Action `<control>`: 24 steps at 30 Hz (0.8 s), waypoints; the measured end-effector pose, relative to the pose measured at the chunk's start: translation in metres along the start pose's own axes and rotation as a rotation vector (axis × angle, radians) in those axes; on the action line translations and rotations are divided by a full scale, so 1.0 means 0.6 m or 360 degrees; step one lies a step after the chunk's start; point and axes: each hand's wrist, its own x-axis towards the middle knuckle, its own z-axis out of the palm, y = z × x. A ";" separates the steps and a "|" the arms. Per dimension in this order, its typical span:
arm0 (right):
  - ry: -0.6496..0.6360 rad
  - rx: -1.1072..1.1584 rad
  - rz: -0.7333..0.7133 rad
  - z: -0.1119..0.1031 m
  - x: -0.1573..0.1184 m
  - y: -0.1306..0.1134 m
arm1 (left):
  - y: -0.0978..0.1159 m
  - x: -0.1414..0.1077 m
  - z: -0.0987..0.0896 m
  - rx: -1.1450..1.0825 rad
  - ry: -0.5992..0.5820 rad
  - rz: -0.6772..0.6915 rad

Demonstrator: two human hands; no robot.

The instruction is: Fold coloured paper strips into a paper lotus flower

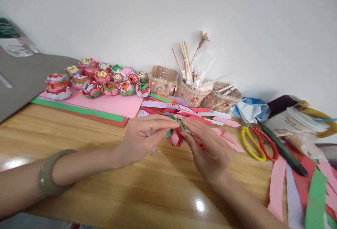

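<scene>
Between my two hands, above the wooden table (110, 194), is a folded paper flower (176, 138) in pink, red and green. My left hand (143, 139) wears a ring and pinches the flower's green edge from the left. From the right, my right hand (209, 148) grips the same flower, fingers bent over its top and thumb underneath. The fingertips nearly meet and hide part of the green paper. Just behind the hands lie folded paper strips (181, 108) in red, lilac, pink and white.
Finished paper flowers (102, 77) stand on pink paper sheets (116, 103) at the back left. Stick-sided baskets (163, 81) line the wall. Scissors (259, 143), a dark green cutter (283, 148), a white tub (295, 123) and loose paper strips (316, 194) lie at the right.
</scene>
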 end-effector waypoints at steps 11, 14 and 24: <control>-0.0081 -0.0006 -0.0020 -0.004 0.004 -0.004 | 0.002 0.005 -0.001 -0.0016 -0.0087 0.0004; -0.0087 -0.0003 -0.0047 -0.004 0.003 -0.003 | 0.002 0.006 -0.001 -0.0051 -0.0134 -0.0002; -0.0067 -0.0039 -0.0073 -0.001 0.002 -0.004 | -0.002 0.021 -0.007 0.0146 -0.0332 0.0236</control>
